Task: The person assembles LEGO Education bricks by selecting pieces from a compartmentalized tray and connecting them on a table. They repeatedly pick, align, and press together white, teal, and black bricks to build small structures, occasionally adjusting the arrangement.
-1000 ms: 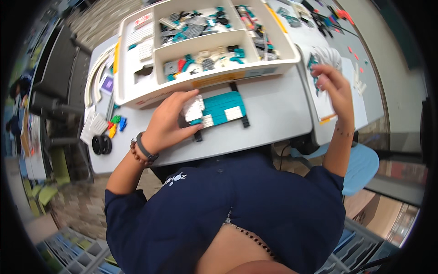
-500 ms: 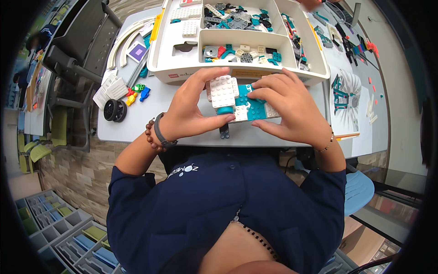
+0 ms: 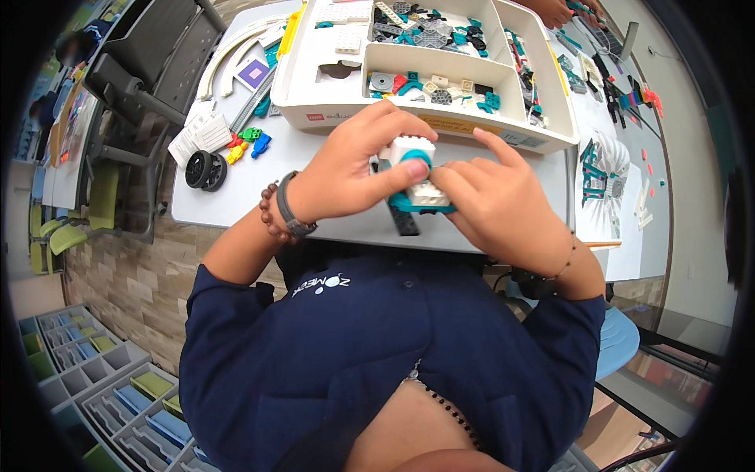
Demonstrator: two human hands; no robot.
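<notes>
Between both hands is a small brick-built model (image 3: 412,149) of white and teal pieces, held just above the table's near edge. My left hand (image 3: 366,157) is closed around its left side, with the thumb pressed on a round teal piece at its front. My right hand (image 3: 487,185) grips the right side with fingers bent, while its index finger points up and away. A dark beam (image 3: 405,220) sticks out below the model toward me. The fingers cover much of the model's right part.
Behind the model stands a white sorting tray (image 3: 330,102) full of loose bricks. Left of it lie two black wheels (image 3: 206,171), small coloured pieces (image 3: 250,143) and curved white parts (image 3: 228,59). An open booklet (image 3: 602,185) lies on the right. Another person's hand (image 3: 550,12) shows at the far right.
The model has been turned and tilted, so its round teal front now faces me and its flat teal-and-white top no longer shows. Another person's hand has come further into view.
</notes>
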